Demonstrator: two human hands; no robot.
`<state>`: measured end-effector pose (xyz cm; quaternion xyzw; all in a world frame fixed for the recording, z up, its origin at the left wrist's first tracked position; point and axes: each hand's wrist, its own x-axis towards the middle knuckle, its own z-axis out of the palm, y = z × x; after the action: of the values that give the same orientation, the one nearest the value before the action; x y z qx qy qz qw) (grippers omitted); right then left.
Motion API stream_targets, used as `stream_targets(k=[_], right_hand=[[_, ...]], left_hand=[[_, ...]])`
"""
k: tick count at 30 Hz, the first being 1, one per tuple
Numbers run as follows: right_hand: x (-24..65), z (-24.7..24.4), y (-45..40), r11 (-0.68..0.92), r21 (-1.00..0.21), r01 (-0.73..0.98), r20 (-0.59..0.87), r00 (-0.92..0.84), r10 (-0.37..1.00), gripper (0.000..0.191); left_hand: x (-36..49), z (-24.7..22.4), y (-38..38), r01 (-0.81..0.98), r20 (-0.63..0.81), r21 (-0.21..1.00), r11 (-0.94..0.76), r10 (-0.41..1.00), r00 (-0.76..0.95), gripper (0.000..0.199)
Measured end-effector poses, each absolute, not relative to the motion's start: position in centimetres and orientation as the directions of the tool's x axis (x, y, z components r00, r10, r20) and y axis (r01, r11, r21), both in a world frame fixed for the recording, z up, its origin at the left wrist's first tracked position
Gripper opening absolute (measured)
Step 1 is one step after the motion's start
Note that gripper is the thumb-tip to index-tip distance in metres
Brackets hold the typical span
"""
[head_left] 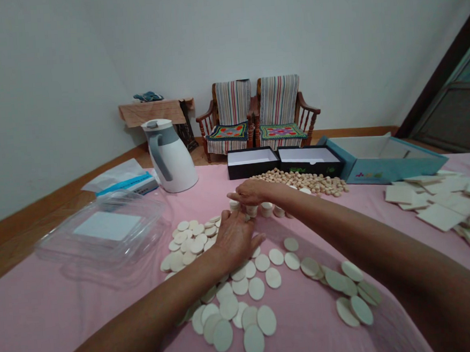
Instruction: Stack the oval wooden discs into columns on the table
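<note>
My left hand (234,239) reaches forward over the pale round wooden discs (256,288), thumb spread apart and fingers stretched towards a row of small disc stacks. Crossing in front of it at the far side, my right hand (249,192) bends its fingers down around a stack of wooden discs (252,211). Its fingertips are partly hidden. Another disc stack (267,209) stands just right of the hands, and one more (233,203) shows at their left. Loose discs lie spread to the left of my left hand and below it, with a further group (347,286) under my right forearm.
Behind the stacks lie many small wooden pieces (311,182), beside two black boxes (253,169) and a blue box (383,168). Square wooden sheets (442,212) are piled right. A clear plastic container (139,244), a white jug (175,161) and a blue-white packet (129,184) stand left.
</note>
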<state>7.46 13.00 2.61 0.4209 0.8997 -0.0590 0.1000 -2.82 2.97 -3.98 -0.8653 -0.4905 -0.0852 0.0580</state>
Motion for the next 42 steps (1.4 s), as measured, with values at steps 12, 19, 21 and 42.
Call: stream_targets(k=[12, 19, 21, 42], right_hand=[[7.9, 1.8, 13.4, 0.668, -0.051, 0.742, -0.22, -0.661, 0.718, 0.075], [8.1, 1.6, 13.9, 0.668, -0.065, 0.742, -0.19, -0.666, 0.721, 0.076], [8.1, 1.4, 14.0, 0.68, -0.055, 0.732, -0.186, -0.676, 0.713, 0.076], [14.0, 2.0, 7.3, 0.604, 0.022, 0.797, 0.16, -0.599, 0.785, 0.025]], left_hand=[[-2.8, -3.7, 3.0, 0.858, 0.195, 0.021, -0.514, 0.844, 0.5, 0.033], [-2.8, -3.9, 3.1, 0.858, 0.19, 0.015, -0.514, 0.844, 0.502, 0.03], [-2.8, -3.9, 3.2, 0.858, 0.192, 0.014, -0.513, 0.844, 0.501, 0.03], [-3.9, -3.3, 2.6, 0.872, 0.184, 0.007, -0.489, 0.858, 0.48, 0.029]])
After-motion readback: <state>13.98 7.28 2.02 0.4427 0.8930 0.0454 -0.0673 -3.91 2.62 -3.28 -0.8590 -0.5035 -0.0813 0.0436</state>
